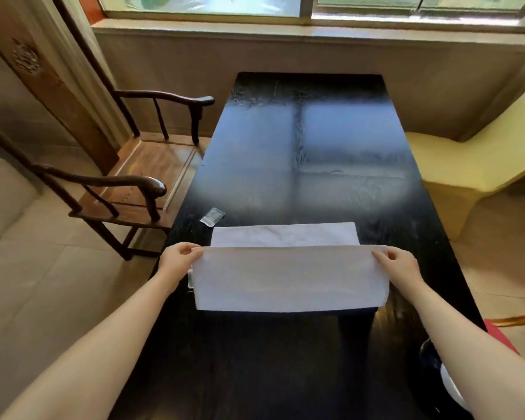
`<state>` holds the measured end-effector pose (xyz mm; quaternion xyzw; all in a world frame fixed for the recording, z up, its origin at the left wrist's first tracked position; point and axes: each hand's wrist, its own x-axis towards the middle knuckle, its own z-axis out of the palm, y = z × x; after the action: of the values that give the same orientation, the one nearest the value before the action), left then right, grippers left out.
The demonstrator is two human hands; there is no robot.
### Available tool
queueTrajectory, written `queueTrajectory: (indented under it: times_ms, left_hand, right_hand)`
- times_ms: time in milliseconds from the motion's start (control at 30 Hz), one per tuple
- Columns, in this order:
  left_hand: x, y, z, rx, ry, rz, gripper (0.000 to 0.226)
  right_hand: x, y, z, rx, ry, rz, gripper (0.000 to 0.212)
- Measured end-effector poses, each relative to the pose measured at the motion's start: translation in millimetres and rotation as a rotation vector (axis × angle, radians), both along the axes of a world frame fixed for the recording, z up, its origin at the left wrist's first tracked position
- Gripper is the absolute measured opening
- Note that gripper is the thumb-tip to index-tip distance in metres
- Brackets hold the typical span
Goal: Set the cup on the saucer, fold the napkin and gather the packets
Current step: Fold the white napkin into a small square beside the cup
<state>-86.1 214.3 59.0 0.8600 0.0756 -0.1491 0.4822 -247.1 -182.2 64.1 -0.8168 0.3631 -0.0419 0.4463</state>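
Observation:
A white napkin (288, 277) lies half lifted over the dark table (285, 359). My left hand (178, 257) pinches its near left corner and my right hand (399, 263) pinches its near right corner, holding that edge up over the far half, which lies flat on the table. A small clear packet (212, 216) lies on the table just beyond the napkin's left end. Another packet's edge (190, 278) peeks out under the napkin by my left wrist. A white rim, perhaps the saucer (450, 386), shows behind my right forearm; no cup can be made out.
A wooden armchair (134, 183) stands left of the table and a yellow chair (467, 165) to its right. A beige sofa (28, 268) fills the left side. A window sill runs along the far wall. Something red (497, 331) lies at the table's right edge.

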Motion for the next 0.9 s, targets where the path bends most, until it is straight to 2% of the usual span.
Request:
queueTrajectory:
  times_ms: [167,400,600,900]
  left_hand:
    - [57,-20,-29,0.024,-0.023,-0.013,0.006]
    - [103,-46,-91,0.126,-0.089,0.0,0.022]
    - [111,-57,-117,0.152,-0.193,0.028,0.011]
    - [113,-69,-129,0.438,-0.313,-0.004,0.013]
  right_hand:
    - [52,1,-24,-0.086,-0.055,-0.14,0.033]
    - [108,-13,-85,-0.254,-0.074,-0.202,0.04]
    - [129,-21,-123,-0.454,-0.004,-0.187,0.032]
    - [136,-16,-130,-0.642,0.036,-0.185,0.033]
